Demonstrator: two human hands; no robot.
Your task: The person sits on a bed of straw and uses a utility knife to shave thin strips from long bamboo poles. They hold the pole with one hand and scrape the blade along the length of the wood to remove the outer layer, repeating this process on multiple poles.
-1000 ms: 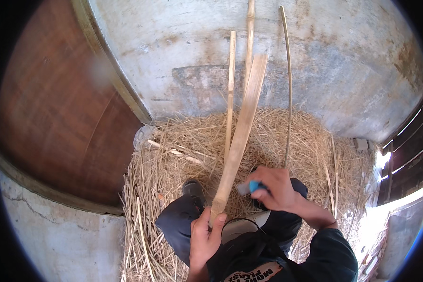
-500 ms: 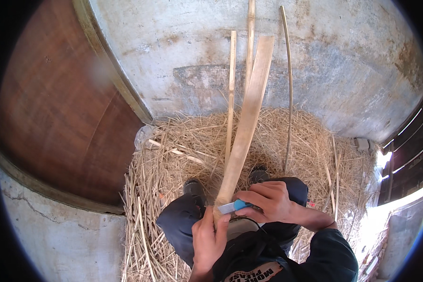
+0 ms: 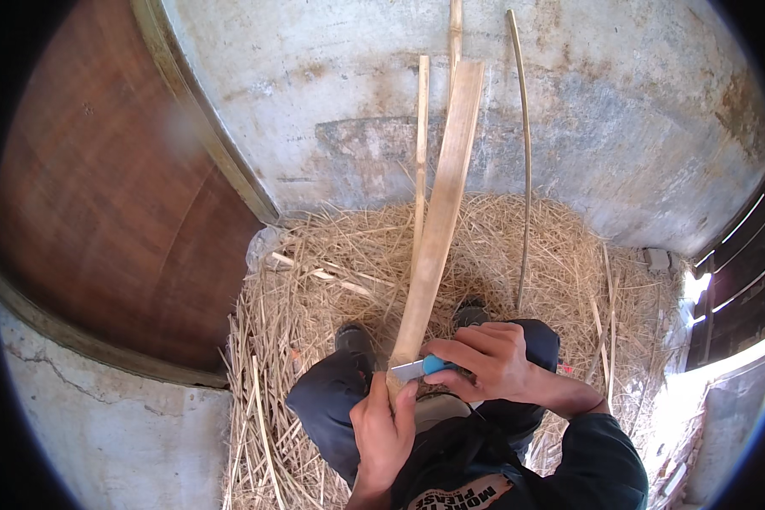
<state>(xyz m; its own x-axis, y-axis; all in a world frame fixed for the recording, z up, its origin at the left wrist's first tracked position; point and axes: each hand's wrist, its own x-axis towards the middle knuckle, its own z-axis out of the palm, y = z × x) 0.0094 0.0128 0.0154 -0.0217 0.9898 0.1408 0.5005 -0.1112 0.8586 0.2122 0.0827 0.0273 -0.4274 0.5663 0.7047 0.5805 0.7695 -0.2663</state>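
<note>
A long, flat split-bamboo slat [image 3: 440, 212] rises from my lap toward the wall, its near end between my knees. Low on it, the thumb and fingers of my left hand [image 3: 384, 432] are closed round its near end. My right hand [image 3: 488, 364] grips a knife with a blue handle [image 3: 439, 365]. Its short, wide metal blade [image 3: 408, 371] lies across the slat, just above my left thumb and fingertips. The right fingers hide most of the handle.
Straw and bamboo shavings [image 3: 314, 293] cover the floor around my feet. Several thin bamboo sticks, one a pale pole [image 3: 422, 127] and one a curved stick [image 3: 524, 144], lean against the concrete wall [image 3: 603, 110]. A brown panel [image 3: 119, 195] stands at the left.
The slat's far end has swung slightly left. Both hands and the knife stay near its lower end, with only a small shift.
</note>
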